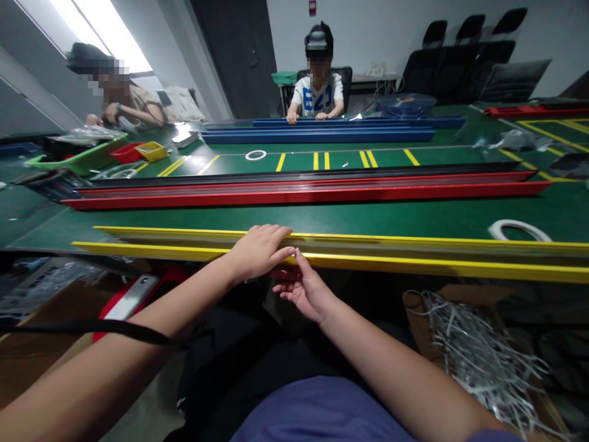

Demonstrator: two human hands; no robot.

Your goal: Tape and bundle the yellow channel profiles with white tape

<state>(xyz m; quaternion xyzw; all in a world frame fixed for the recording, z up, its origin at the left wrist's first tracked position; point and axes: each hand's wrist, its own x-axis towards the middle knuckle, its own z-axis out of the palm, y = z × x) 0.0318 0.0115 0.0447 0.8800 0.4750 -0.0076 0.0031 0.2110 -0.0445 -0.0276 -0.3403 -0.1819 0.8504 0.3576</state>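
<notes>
A long yellow channel (414,264) with two raised edges runs along the front of the green table. My left hand (257,250) lies across it, the fingers bent over the far edge and the thumb by the near edge, so it is closed on the channel. Just right of it is my right hand (307,290), palm turned upward. Its thumb tip meets the near edge beside my left thumb, while its other fingers hang apart below the edge, partly in shadow. A greyish inner face shows along the channel.
Red channels (322,194) and a black strip (331,175) lie beyond. A white ring (519,231) sits at right. Blue channels (317,135) are farther back, near a co-worker (317,92); another person (124,101) sits left. Below the table edge, a box (460,294) holds tangled white strips.
</notes>
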